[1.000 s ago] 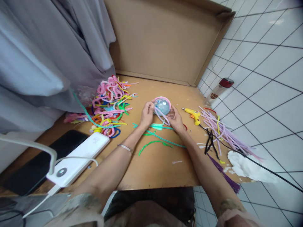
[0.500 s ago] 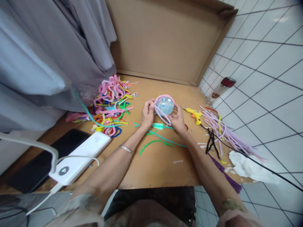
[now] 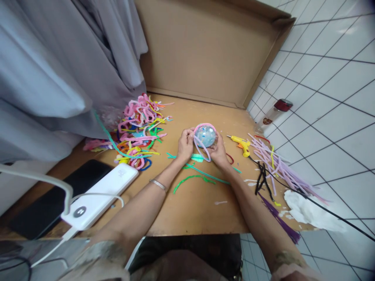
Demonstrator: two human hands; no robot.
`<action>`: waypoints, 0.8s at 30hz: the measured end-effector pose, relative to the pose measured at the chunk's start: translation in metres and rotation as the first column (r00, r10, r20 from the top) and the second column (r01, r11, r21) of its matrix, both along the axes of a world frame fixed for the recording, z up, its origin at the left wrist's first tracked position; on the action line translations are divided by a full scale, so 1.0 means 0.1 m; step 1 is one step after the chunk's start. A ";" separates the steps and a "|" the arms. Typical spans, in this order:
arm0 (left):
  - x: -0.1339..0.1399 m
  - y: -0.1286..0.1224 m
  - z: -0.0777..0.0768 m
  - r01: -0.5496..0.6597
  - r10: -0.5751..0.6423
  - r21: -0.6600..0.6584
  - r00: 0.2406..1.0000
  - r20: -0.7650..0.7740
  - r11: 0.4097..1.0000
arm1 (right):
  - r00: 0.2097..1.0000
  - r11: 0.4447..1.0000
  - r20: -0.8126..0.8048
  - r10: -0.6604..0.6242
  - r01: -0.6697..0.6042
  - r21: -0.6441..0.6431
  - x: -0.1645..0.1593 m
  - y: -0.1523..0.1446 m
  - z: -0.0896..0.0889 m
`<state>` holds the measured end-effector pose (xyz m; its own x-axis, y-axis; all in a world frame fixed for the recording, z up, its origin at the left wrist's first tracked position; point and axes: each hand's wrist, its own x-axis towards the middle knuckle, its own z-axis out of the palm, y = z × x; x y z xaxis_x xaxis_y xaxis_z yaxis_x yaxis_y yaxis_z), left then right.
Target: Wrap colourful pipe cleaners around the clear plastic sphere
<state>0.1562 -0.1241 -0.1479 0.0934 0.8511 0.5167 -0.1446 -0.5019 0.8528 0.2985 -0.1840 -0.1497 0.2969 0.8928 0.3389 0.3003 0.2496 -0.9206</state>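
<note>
Between my hands, above the middle of the table, is a clear round ball (image 3: 206,136) with blue and white bits showing in it. A pink pipe cleaner (image 3: 204,125) curves over its top edge, and a lilac pipe cleaner (image 3: 202,150) hangs in a loop across its lower left. My left hand (image 3: 185,144) pinches the pipe cleaner at the ball's left side. Around the ball's right and lower side, my right hand (image 3: 219,149) is closed, its fingertips partly hidden behind it. Beneath the hands lie teal pipe cleaners (image 3: 208,174) and a green pipe cleaner (image 3: 187,179).
A tangled heap of coloured pipe cleaners (image 3: 140,128) lies left. On the right are a yellow glue gun (image 3: 240,145) with a black cord, lilac pipe cleaners (image 3: 275,164) and a bottle (image 3: 272,117). A white power bank (image 3: 101,195) sits front left; cardboard (image 3: 199,50) stands behind.
Both hands and the ball have shifted slightly right and down in the picture, and the ball is turned a little. The lilac loop hangs somewhat lower. Both hands keep their hold.
</note>
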 end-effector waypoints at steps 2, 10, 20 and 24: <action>0.00 0.01 0.00 0.004 -0.004 -0.002 1.000 -0.002 1.000 | 0.998 1.000 -0.065 -0.007 0.006 -0.014 -0.01 0.00 0.03; -0.01 0.05 -0.01 0.004 -0.004 -0.012 1.000 -0.021 1.000 | 0.988 1.000 -0.153 -0.007 0.007 -0.001 0.06 0.00 0.06; -0.01 0.01 0.02 -0.015 0.015 -0.030 1.000 -0.025 0.999 | 0.995 0.997 0.072 -0.075 0.073 0.024 0.16 -0.04 0.13; -0.01 0.01 0.02 -0.016 0.015 -0.022 1.000 -0.018 1.000 | 0.983 0.991 0.123 -0.137 0.136 0.019 0.18 -0.06 0.14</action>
